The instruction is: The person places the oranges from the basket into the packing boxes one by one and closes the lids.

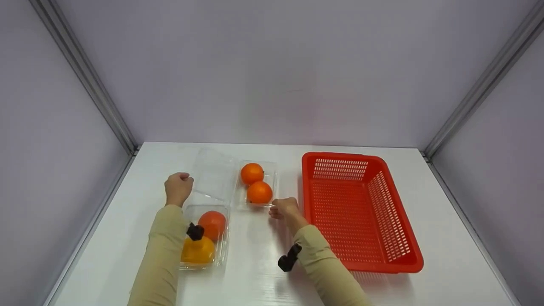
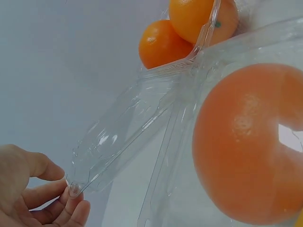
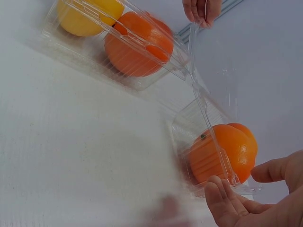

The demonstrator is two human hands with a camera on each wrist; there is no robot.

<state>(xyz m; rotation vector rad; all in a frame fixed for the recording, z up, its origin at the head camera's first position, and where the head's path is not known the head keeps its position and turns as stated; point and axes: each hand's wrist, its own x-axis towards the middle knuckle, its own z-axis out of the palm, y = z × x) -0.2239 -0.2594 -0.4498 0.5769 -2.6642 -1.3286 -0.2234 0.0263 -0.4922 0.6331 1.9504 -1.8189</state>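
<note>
A clear plastic clamshell box (image 1: 275, 182) holds two oranges (image 1: 259, 192) in its base. Its transparent lid (image 1: 214, 174) is folded out to the left, tilted up in the left wrist view. My left hand (image 1: 178, 188) pinches the lid's outer corner between thumb and fingers (image 2: 57, 203). At the near right corner of the base is my right hand (image 1: 285, 208), its thumb on one side of the rim and its fingers (image 3: 225, 201) on the other. Beside my left forearm, a second clear box (image 1: 223, 250) contains an orange-red round fruit (image 1: 212, 225) and a yellow one (image 1: 199, 250).
A red perforated plastic basket (image 1: 310, 199) stands on the right of the white table (image 1: 250, 276), close to my right hand. Pale panels (image 1: 272, 76) enclose the table at the back and sides. A black clip sits on each sleeve.
</note>
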